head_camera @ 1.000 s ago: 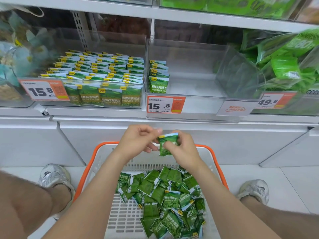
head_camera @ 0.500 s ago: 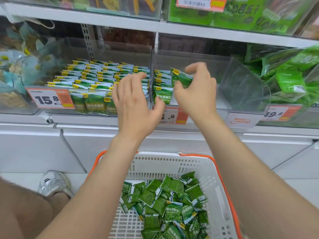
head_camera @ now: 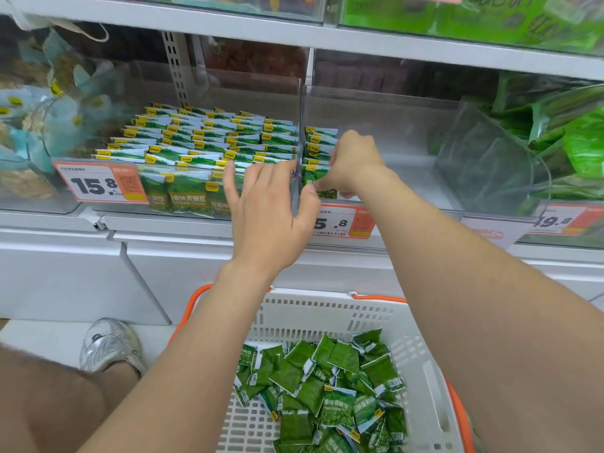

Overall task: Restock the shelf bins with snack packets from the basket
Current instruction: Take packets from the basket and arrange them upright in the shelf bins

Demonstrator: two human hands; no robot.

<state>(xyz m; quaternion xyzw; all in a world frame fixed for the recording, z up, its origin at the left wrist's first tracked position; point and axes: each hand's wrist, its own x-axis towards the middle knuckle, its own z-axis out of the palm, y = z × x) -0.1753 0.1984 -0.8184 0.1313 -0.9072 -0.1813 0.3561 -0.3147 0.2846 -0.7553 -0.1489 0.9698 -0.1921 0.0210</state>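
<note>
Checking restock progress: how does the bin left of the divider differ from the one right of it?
The left bin holds several rows of upright packets; the right bin holds one row against the divider, its floor otherwise bare. The right hand pinches the right bin's front packet; no hand holds the left bin's packets. Both are clear, with orange price tags.

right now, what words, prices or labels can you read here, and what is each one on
"15.8": left price tag.
"5 .8": middle price tag, first digit behind the left hand.
"49.8": right price tag.
"Garlic Flavor", "蒜香味青豌豆": left-bin packet.
"原味青豌豆": basket packet.
Unreadable: white tag, top-shelf bags, the pinched packet in the right hand.
</note>
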